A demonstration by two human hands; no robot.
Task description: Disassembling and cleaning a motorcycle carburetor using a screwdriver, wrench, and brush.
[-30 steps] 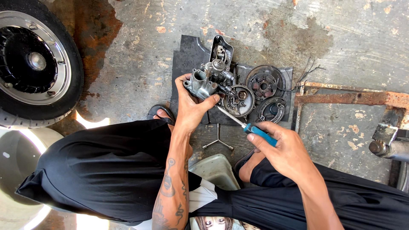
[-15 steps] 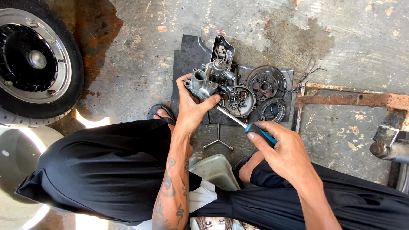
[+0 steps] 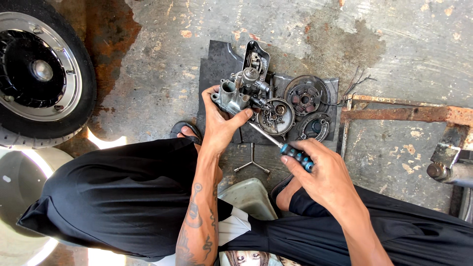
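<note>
My left hand [image 3: 221, 120] grips a grey metal carburetor [image 3: 240, 91] and holds it just above a black mat [image 3: 217, 64] on the concrete floor. In my right hand [image 3: 322, 170] is a screwdriver with a blue and black handle [image 3: 297, 156]. Its thin shaft [image 3: 265, 135] slants up and left, with the tip under the carburetor near my left thumb. On the mat beside it lie a round metal dish of small parts [image 3: 276, 116], a round dark plate [image 3: 306, 95], a smaller round part [image 3: 314, 125] and a black housing [image 3: 256, 58].
A scooter wheel with a silver rim [image 3: 39, 74] lies at the upper left. A three-armed wrench [image 3: 252, 165] and a pale plastic container [image 3: 249, 197] lie between my knees. A rusty metal frame [image 3: 404, 114] runs along the right, with a metal part [image 3: 448, 165] below it.
My right hand with the screwdriver has shifted slightly down and right. My left hand keeps the same grip on the carburetor.
</note>
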